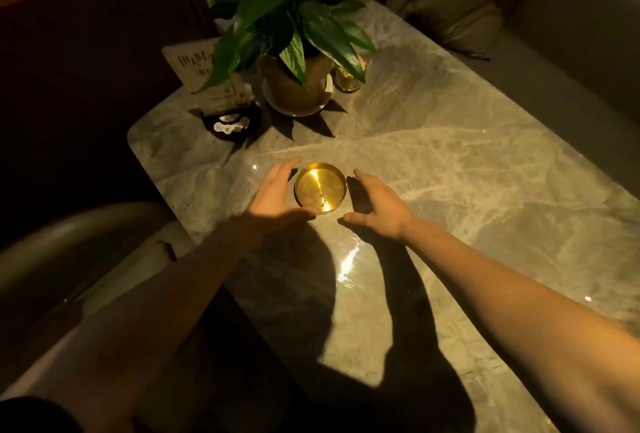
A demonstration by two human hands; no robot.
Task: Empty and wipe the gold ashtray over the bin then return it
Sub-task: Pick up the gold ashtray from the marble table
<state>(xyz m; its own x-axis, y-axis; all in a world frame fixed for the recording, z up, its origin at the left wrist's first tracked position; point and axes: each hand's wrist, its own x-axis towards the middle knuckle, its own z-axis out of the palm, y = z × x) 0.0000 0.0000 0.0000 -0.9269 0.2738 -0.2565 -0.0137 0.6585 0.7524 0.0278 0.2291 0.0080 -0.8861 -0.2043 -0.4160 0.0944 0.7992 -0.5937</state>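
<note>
both arms stretched out forward, left hand (277, 195) and right hand (377, 207) open, palms facing each other, fingers loosely spread

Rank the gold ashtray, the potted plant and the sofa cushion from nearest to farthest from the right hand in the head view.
From the right hand:
1. Gold ashtray, just to its left on the marble table, between both hands.
2. Potted plant, farther up the table, left of centre.
3. Sofa cushion, beyond the table's far right edge.

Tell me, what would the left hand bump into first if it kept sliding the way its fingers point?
Probably the black base of the sign or the gold plant pot. The left hand points past the gold ashtray; depth is unclear.
</note>
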